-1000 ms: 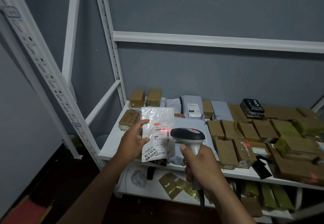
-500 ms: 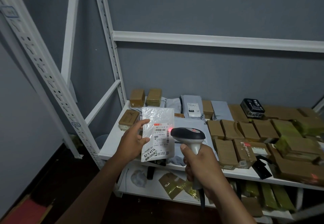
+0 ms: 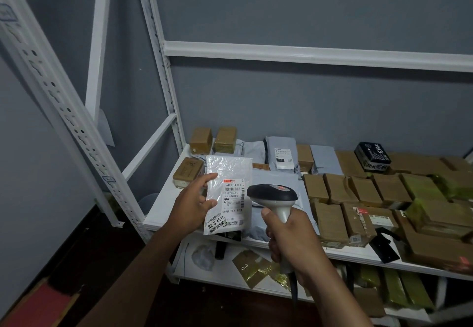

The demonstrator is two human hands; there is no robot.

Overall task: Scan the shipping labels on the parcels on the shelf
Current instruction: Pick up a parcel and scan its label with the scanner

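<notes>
Plainly, left hand (image 3: 190, 205) pinches a white parcel (image 3: 228, 193); right hand (image 3: 290, 242) grips the scanner (image 3: 272, 195) just beside its label (image 3: 233, 196).

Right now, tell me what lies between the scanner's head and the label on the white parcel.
Nothing: in the head view the scanner in the right hand points across a bare gap at the label on the white parcel, which the left hand holds.
</notes>
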